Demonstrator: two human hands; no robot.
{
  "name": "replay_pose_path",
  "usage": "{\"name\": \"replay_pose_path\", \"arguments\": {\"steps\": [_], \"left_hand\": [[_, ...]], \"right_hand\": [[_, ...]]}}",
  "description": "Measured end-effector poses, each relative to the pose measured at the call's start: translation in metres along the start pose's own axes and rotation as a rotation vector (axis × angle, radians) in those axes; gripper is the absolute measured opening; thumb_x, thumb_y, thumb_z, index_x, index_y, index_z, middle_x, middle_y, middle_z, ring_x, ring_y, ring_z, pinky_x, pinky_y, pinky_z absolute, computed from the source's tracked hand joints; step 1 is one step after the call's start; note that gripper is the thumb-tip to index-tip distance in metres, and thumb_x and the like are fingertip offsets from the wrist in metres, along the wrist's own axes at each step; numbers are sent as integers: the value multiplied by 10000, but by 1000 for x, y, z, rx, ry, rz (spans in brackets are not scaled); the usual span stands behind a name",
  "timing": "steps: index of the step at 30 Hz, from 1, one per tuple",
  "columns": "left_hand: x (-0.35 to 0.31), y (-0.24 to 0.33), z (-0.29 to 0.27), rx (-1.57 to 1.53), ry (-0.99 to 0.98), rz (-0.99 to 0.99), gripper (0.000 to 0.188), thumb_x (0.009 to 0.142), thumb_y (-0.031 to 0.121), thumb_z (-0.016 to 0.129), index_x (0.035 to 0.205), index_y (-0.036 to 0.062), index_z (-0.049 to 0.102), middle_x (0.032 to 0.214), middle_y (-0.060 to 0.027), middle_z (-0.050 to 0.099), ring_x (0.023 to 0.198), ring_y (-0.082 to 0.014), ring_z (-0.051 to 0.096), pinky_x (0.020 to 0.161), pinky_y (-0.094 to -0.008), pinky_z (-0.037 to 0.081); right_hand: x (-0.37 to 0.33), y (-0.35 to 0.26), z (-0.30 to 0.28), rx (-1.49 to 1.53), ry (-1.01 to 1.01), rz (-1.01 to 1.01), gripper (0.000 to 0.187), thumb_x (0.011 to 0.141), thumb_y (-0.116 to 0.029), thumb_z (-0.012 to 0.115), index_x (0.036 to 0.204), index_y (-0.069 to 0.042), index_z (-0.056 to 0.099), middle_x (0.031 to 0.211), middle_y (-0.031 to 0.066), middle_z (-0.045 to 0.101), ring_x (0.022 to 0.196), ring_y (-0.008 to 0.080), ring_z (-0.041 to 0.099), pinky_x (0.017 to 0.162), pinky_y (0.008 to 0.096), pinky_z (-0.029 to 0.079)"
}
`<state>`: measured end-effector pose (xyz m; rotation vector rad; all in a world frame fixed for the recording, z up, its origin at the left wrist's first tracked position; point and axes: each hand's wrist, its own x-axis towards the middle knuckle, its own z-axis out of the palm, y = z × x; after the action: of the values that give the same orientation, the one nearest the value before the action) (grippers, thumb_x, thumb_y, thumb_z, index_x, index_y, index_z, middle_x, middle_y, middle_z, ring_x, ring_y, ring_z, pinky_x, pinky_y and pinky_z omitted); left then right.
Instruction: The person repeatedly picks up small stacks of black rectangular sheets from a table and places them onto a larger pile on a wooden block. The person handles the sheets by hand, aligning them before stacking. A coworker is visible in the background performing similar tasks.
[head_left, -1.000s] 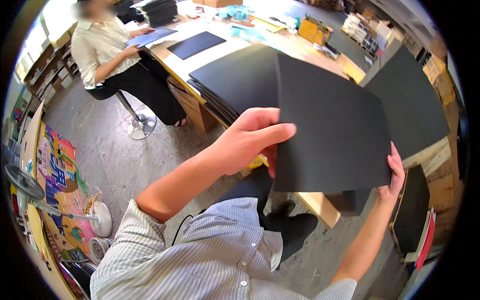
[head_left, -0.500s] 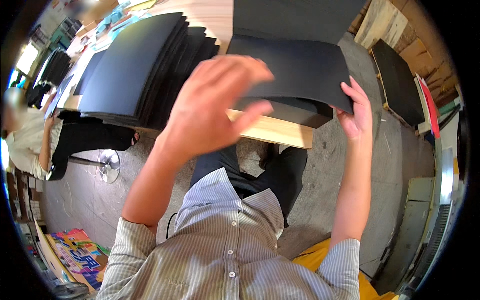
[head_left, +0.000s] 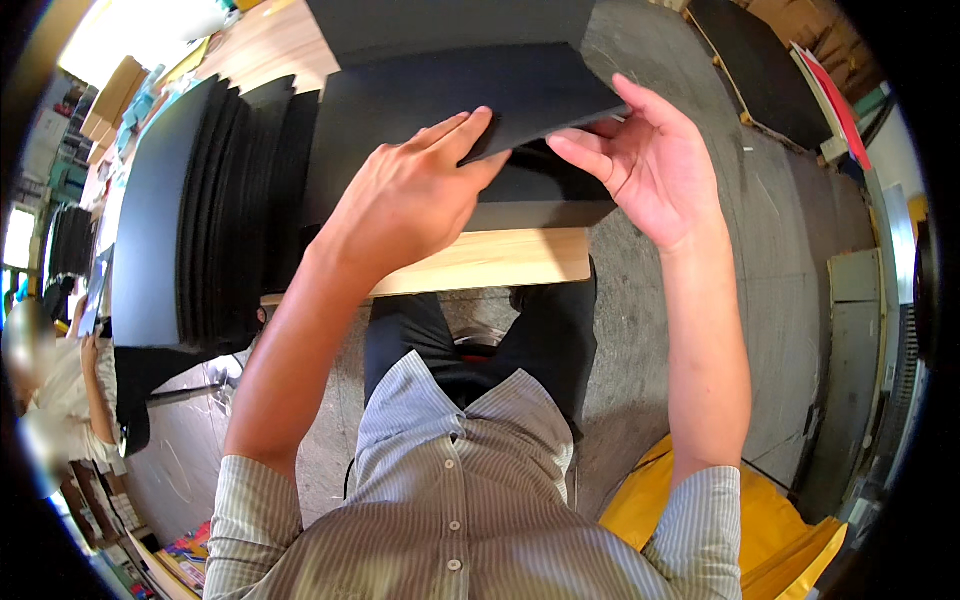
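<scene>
Pale wooden table (head_left: 278, 45) is bearing a stack of thin black sheets (head_left: 165, 215) left of the grip; left hand (head_left: 405, 195), airborne half a second ago, is now resting spread on a flexible black sheet (head_left: 535, 90) between both hands, bracing it, while right hand (head_left: 660, 165) is cupping its raised corner, pinch unclear.

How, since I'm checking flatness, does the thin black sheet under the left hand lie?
Raised at right: dark gap shows beneath the sheet.
</scene>
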<state>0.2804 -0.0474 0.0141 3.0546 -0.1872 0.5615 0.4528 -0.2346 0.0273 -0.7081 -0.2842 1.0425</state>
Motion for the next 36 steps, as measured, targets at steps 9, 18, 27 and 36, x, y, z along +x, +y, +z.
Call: {"name": "replay_pose_path", "arguments": {"steps": [9,18,27,36], "left_hand": [[11,4,1,-20,-84,39,455,698,304,807,1108,114,750,1315,-117,631,1164,-282,637,965,-371,527],[17,-1,-3,-71,-138,4,487,669,284,832,1125,132,753,1339,-116,623,1159,-293,645,962,-379,527],[20,-7,-12,-217,-186,-54,442,717,204,823,1138,96,743,1291,-145,650,1075,-320,682,895,-368,543],[28,-15,-18,-295,-196,-19,368,798,174,760,1147,60,728,1169,-239,667,957,-379,685,853,-378,521]], "right_hand": [[-35,10,-35,124,14,-54,500,1020,-306,505,1247,139,515,1333,328,504,1255,452,531,1071,510,477],[-41,12,-45,202,-36,-65,542,1050,-283,420,1347,170,412,1421,369,418,1363,470,411,1118,541,414],[-59,9,-63,101,-14,-283,521,1062,-274,384,1357,155,404,1375,348,480,1237,380,567,926,390,577],[-69,66,-51,-303,241,-458,262,984,-158,603,1141,51,624,1051,217,699,859,249,719,669,341,612]]}}
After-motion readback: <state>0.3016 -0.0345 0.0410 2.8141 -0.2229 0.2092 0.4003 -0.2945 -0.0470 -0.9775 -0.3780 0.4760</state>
